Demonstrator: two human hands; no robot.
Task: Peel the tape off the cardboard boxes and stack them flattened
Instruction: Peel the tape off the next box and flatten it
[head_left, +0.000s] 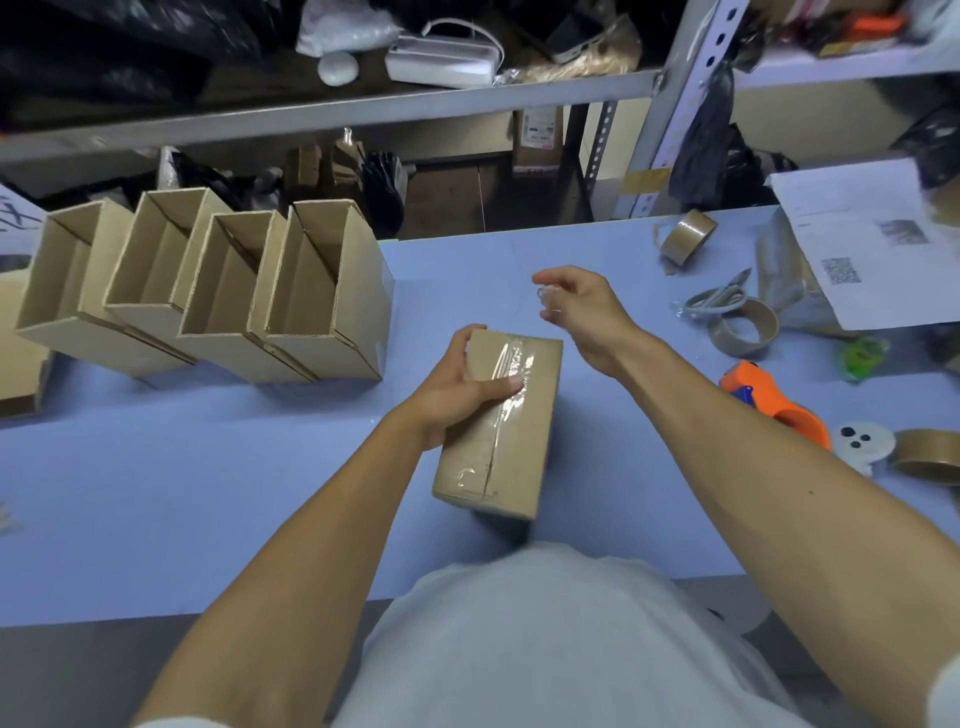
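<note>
Left hand (457, 384) grasping a taped box (501, 423) on the table (208, 493), right hand (582, 312) raised beyond it, pinching clear tape (546, 299), four open boxes (208, 286) standing left

Four open boxes (208, 291); one taped box (501, 426); three tape rolls (688, 236); one orange dispenser (769, 402); one scissors (719, 299).
</note>
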